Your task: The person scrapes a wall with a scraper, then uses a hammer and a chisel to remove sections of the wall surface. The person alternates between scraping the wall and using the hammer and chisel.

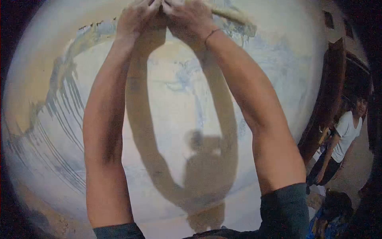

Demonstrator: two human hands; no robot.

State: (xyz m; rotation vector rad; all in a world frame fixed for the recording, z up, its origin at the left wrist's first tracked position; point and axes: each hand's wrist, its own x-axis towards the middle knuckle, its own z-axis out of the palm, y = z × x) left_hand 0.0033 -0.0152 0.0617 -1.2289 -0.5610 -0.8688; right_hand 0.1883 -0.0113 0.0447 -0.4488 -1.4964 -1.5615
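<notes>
— Head view: both arms reach overhead, the left hand (137, 18) and right hand (187, 18) pressed side by side, fingers curled round a long flat tool (234, 16) held against the wall (175, 91).

— Which way does the tool lie?

— It runs off to the right from the hands, its far end on the wall where the blue-grey coat is torn (the fingertips are cut off by the frame's top, so how tight the grip is I cannot tell).

— What could go wrong?

— Arms stretched this high could tire, I'd judge, and the tool might slip or gouge the coat.

— Any room?

— Open wall spreads left and below; a dark doorframe (330, 95) bounds the right, where a person in a white shirt (344, 135) stands.
</notes>
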